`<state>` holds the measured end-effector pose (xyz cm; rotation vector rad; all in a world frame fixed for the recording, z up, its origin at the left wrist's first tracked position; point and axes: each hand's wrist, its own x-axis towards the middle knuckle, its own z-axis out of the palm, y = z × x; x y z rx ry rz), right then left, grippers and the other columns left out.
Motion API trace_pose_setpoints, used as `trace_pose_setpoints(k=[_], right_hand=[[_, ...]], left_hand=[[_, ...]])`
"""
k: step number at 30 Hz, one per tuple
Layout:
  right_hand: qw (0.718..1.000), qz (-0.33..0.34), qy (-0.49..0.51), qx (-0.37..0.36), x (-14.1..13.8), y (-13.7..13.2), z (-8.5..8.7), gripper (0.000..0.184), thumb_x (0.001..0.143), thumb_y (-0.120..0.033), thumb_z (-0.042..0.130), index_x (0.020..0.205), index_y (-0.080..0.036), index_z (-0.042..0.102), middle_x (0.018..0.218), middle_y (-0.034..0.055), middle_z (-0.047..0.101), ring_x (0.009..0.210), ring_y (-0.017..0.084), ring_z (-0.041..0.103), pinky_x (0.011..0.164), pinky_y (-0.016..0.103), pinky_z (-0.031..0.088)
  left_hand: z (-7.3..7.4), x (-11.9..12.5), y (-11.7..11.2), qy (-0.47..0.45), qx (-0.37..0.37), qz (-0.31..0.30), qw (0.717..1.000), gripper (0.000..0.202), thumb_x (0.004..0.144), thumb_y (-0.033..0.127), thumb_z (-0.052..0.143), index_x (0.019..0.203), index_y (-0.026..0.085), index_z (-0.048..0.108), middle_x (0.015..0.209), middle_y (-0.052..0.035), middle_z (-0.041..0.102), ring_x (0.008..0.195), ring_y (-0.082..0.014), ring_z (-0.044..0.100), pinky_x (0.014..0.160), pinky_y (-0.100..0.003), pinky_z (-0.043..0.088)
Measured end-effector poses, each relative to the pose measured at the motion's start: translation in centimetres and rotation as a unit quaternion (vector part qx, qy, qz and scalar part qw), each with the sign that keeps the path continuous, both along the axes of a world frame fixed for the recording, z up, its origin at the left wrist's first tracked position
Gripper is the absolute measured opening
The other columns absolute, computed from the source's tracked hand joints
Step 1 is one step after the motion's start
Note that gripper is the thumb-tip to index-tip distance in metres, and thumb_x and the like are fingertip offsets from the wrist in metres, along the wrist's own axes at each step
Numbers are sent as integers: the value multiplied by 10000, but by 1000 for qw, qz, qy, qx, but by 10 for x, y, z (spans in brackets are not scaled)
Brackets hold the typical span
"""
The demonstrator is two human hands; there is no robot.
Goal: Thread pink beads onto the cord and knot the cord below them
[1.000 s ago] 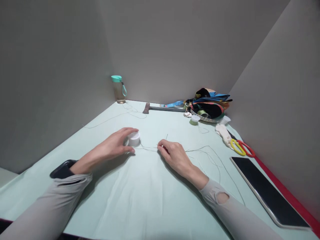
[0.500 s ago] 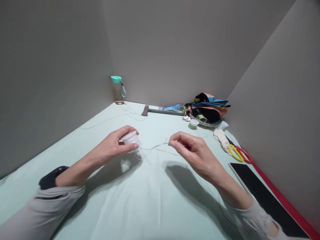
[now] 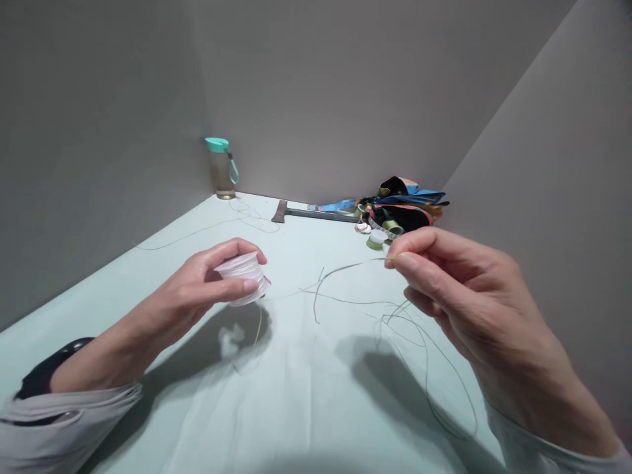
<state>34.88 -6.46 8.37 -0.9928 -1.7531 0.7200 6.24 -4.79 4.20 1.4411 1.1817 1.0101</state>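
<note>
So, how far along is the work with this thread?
Done: a long length of thread already lies looped on the cloth. In hand: the left hand holds the spool; the right hand pinches the thread. Left: whatever remains on the spool, which can't be judged from here.

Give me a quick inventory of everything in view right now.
clear plastic spool: one, translucent white, in left hand
thin grey cord: several loops, grey, from spool to right hand and across the cloth
cloth: one, pale green, covering the table
water bottle: one, teal lid, far left corner
metal-headed tool: one, dark, along far edge
small spool: one, white and green, far right
fabric heap: one, multicoloured, far right corner
walls: grey, behind the table
watch band: one, black, left wrist
left hand: one, gripping spool
right hand: one, raised, pinching cord
</note>
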Motion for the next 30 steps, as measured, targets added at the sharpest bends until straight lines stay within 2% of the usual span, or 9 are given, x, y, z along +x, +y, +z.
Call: trace_pose_setpoints(k=[4,8,13,17,20,22,26,30], right_hand=[[1000,1,23,-21,-4,0,5,163,939,-326,656,807,-230,662,613,-29,378,497,63,299,388,197,240],[999,-9,32,-16,-10,4,11,136,927,-291,662,812,-218,665,639,-30,396,506,48,301,399,179,243],[998,-39,53,16,-17,3,35,141,909,-229,661,774,-189,674,663,-27,442,512,33,321,405,165,226],[993,-71,90,21,-18,-4,52,179,930,-142,600,755,-162,632,656,-8,458,555,50,345,451,210,199],[988,-109,102,29,-14,-11,59,185,942,-144,583,763,-164,625,652,-12,386,582,66,326,478,246,159],[985,-127,110,32,-11,-15,61,174,932,-163,606,759,-166,622,675,-1,393,598,75,327,484,269,131],[984,-130,124,23,-2,-17,59,143,901,-165,625,758,-172,634,682,7,399,589,85,306,487,285,108],[984,-117,135,-9,8,-16,48,108,867,-225,676,771,-182,649,675,-6,371,579,87,237,487,271,102]], left_hand=[[-11,2,6,16,-7,-40,999,254,703,354,741,902,238,632,894,-32,707,808,-229,658,645,-296,498],[-25,5,13,-47,-65,-99,992,136,701,295,627,818,225,638,893,-56,687,770,-227,652,667,-350,550],[-30,6,15,-102,-116,-109,982,134,773,304,568,821,203,641,826,-69,656,745,-226,638,708,-390,559],[-29,5,17,-84,-100,-59,990,195,796,372,559,796,187,621,768,-54,613,686,-201,603,652,-361,520],[-30,3,22,-58,-65,-12,996,206,786,399,558,766,195,570,766,-38,582,677,-185,570,652,-350,495],[-33,2,25,-26,-36,20,999,206,776,407,573,763,205,534,761,-23,554,678,-180,547,646,-340,473],[-39,-3,33,88,31,86,992,272,757,454,622,848,211,543,817,-18,564,737,-200,547,661,-334,436],[-41,-10,37,223,80,133,963,368,774,526,591,974,217,592,869,-27,626,791,-237,579,733,-357,428]])
